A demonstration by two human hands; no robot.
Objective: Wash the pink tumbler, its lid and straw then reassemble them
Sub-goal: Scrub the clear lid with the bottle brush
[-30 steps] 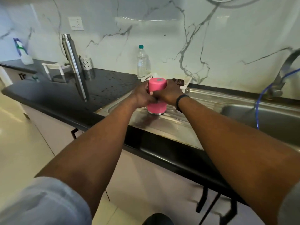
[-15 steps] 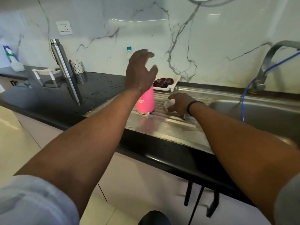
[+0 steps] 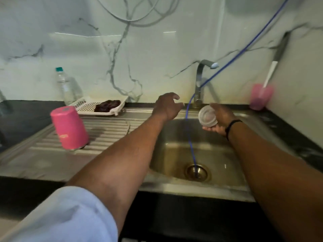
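Standing mouth-down on the drainboard, the pink tumbler looks washed. The right hand grips the clear lid over the sink; the left hand, loosely open and empty, nears the tap, so lid, straw and reassembly likely remain

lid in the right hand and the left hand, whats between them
In the head view, only the thin blue hose hangs between the left hand and the clear lid held by the right hand.

Both arms reach forward; the left hand hangs empty with fingers loosely curled, the right hand cups the clear lid.
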